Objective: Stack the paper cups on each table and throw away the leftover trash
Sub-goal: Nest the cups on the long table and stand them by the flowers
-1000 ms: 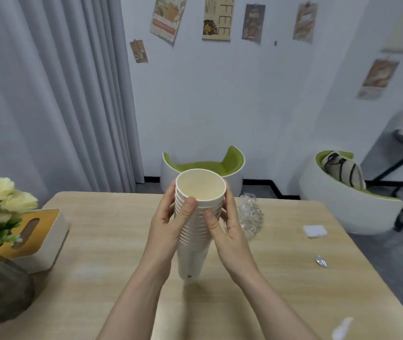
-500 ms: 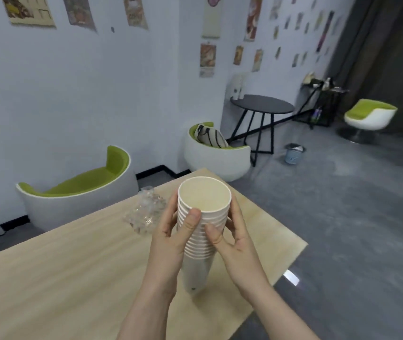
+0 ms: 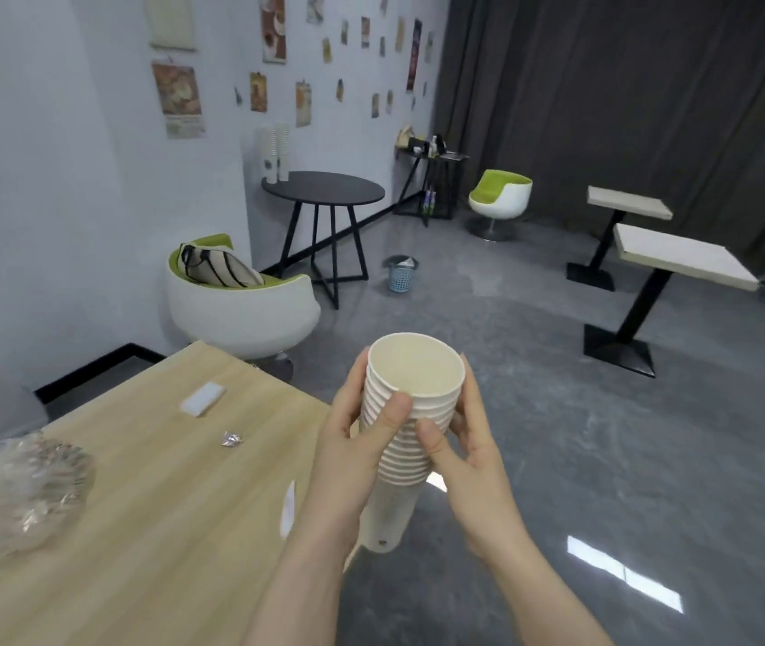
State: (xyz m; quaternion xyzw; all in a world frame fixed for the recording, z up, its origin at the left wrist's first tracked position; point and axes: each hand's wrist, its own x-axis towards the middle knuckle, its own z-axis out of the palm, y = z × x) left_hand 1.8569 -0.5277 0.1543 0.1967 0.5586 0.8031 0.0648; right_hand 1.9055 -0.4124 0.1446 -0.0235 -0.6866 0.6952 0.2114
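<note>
The stack of paper cups (image 3: 403, 431) sits upright in both of my hands, held in the air just past the right edge of the wooden table (image 3: 147, 519), open mouth up. My left hand (image 3: 351, 452) wraps the stack from the left, thumb pressed across the ribbed rims, and my right hand (image 3: 474, 463) wraps it from the right, thumb on the front of the rims. On the tabletop, a crumpled clear plastic wrapper (image 3: 22, 494) lies near the left edge. A small scrap of silver foil (image 3: 231, 440) lies toward the middle, and a flat white square of paper (image 3: 203, 399) lies beyond it, near the far right corner. A thin white strip (image 3: 287, 508) lies close to the right edge, just beside my left wrist. Out on the grey floor, a small blue bin (image 3: 400, 273) stands beside a round black table (image 3: 324, 189). Two more tall stacks of cups (image 3: 274, 152) stand at the back edge of that round tabletop, against the wall. A white and green chair (image 3: 241, 310) holding a striped cushion (image 3: 217, 268) stands between the two tables.
</note>
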